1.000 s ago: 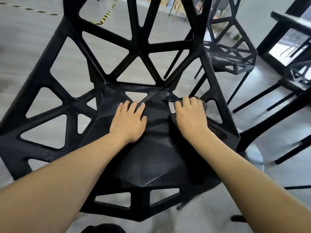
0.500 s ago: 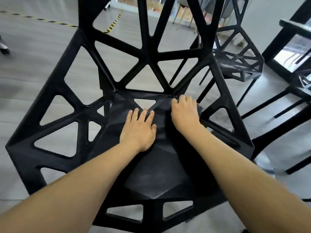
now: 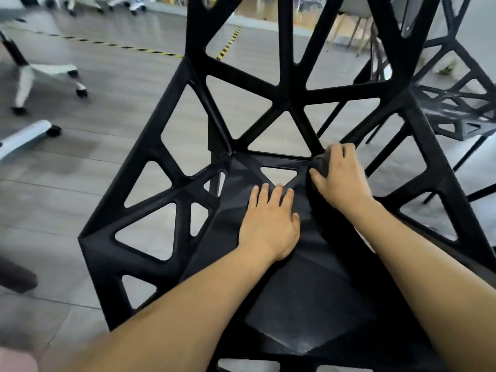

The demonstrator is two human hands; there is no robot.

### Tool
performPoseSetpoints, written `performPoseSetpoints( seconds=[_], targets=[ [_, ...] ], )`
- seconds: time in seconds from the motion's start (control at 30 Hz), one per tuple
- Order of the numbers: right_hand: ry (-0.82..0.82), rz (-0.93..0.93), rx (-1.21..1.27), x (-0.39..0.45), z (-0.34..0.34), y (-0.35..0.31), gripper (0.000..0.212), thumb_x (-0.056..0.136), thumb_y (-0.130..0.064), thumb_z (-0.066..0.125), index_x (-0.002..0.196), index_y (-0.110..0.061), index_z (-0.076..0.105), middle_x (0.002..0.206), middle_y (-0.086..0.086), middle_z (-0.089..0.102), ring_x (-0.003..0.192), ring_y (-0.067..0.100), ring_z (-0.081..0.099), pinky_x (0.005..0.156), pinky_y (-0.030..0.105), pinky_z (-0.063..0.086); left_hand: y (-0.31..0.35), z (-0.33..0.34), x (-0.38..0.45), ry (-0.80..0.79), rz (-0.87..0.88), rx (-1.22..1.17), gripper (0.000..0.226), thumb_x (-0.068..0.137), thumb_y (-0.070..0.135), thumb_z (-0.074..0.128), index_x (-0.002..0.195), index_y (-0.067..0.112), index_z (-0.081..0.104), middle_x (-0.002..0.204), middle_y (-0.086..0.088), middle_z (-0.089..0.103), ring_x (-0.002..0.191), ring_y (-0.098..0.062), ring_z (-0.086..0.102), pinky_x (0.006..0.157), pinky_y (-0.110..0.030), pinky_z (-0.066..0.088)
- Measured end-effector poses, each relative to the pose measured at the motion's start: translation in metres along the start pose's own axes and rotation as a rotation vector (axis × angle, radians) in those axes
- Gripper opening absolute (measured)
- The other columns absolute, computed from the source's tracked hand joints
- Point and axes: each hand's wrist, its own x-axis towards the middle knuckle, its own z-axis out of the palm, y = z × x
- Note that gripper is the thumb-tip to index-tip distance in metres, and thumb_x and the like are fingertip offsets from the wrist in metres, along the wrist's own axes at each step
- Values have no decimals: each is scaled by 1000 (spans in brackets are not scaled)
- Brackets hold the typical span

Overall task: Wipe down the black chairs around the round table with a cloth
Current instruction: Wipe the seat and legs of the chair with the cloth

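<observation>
A black chair (image 3: 166,221) with triangular cut-outs fills the view, its backrest rising at the far side. My left hand (image 3: 269,221) lies flat on the seat, fingers straight and pointing to the backrest. Right of it, my right hand (image 3: 339,178) has its fingers curled over a dark grey cloth (image 3: 320,166) and presses it into the back right corner of the seat. Most of the cloth is hidden under that hand.
A second black chair (image 3: 456,114) stands at the right behind this one. White wheeled bases of office chairs (image 3: 45,73) sit on the grey floor at the left. Yellow-black tape (image 3: 228,44) runs across the floor beyond.
My right hand has slid the cloth further back, into the rear right corner of the seat. My left hand stays flat on the seat. My view has shifted left.
</observation>
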Motion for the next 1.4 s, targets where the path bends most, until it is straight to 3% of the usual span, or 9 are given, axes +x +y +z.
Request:
performPoseSetpoints(
  seconds=[0.1, 0.2, 0.3, 0.4, 0.57, 0.7, 0.97, 1.23, 1.4],
  targets=[
    [-99, 0, -60, -8, -4, 9, 57, 89, -43, 60, 139, -19, 46, 143, 10, 43, 129, 38, 45, 109, 52, 33, 2, -5, 0, 79, -35, -80, 55, 100, 38, 39, 144, 6, 37, 155, -14, 31, 146, -30, 22, 125, -42, 8],
    [-85, 41, -60, -6, 0, 2, 55, 90, -34, 57, 141, -16, 47, 136, 18, 49, 121, 44, 46, 105, 52, 37, 1, -16, -2, 75, -32, -116, 47, 99, 35, 44, 138, 8, 45, 146, -13, 38, 136, -29, 29, 123, -40, 15],
    [-84, 86, -53, 1, -3, -6, 54, 88, -26, 62, 136, -6, 46, 126, 23, 55, 115, 46, 49, 100, 53, 41, -24, -29, -12, 47, -151, 98, 60, 98, 47, 38, 151, 17, 35, 159, -18, 26, 148, -37, 17, 124, -51, 2],
    [-124, 96, 159, 5, -9, -27, 45, 84, -25, 69, 121, -7, 49, 113, 19, 62, 107, 43, 56, 90, 49, 48, -48, -35, -29, 52, -302, 236, 79, 98, 55, 30, 156, 2, 20, 156, -26, 30, 148, -39, 19, 124, -51, 0],
    [-354, -322, 356, 14, 6, -127, 29, 83, -25, 69, 109, -16, 59, 102, 5, 65, 95, 27, 62, 81, 41, 52, -48, -31, -30, 80, -295, 251, 84, 97, 56, 27, 154, -5, 22, 137, -26, 49, 136, -39, 36, 124, -51, 1],
    [-307, -488, 175, 40, 12, -169, 19, 85, -21, 66, 100, -15, 56, 105, 11, 63, 102, 36, 60, 83, 46, 51, -56, -29, -30, 106, -275, 230, 82, 96, 55, 32, 152, -5, 27, 132, -25, 52, 132, -38, 40, 124, -51, 2],
    [-51, -290, -75, 28, 38, -198, 29, 95, -16, 57, 123, -10, 49, 123, 11, 57, 118, 34, 51, 84, 46, 44, -59, -26, -30, 152, -251, 193, 75, 97, 56, 33, 146, -1, 35, 121, -16, 56, 126, -32, 45, 125, -47, 4],
    [-96, -93, -187, 38, 37, -166, 31, 95, -9, 55, 124, -7, 46, 126, 16, 53, 117, 37, 51, 82, 48, 45, -58, -26, -31, 155, -262, 173, 80, 94, 53, 37, 148, -6, 32, 126, -22, 54, 128, -36, 43, 124, -49, 3],
    [-89, -184, -147, 37, 40, -181, 32, 92, -6, 55, 122, -5, 47, 123, 16, 57, 115, 37, 53, 86, 45, 43, -56, -25, -30, 138, -264, 191, 79, 96, 51, 34, 148, -8, 29, 124, -23, 52, 126, -37, 41, 124, -50, 1]
  ],
)
